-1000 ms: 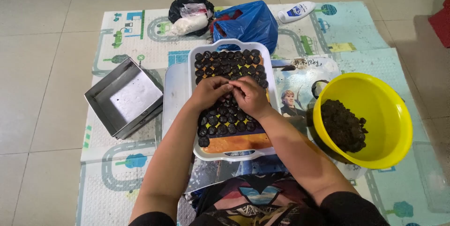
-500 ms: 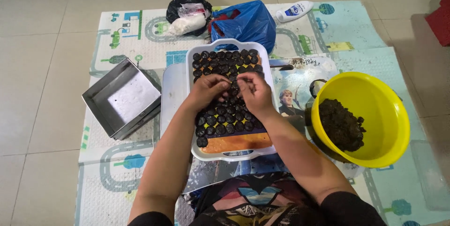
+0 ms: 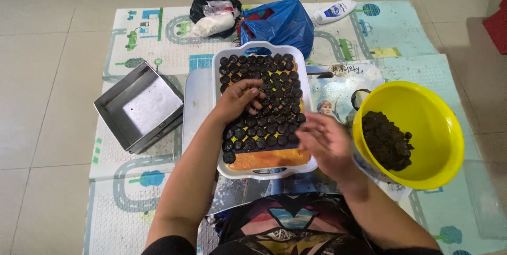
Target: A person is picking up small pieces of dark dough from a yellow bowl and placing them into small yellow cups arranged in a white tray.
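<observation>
On the floor mat sits a white tray full of small dark round balls in rows, with an orange bit bare at the near end. The left hand rests on the balls, its fingers bent down and touching them. The right hand is blurry, held above the tray's right edge, its fingers loosely spread and holding nothing. A yellow bowl with dark mix is just beside it. A metal pan lies to the left.
</observation>
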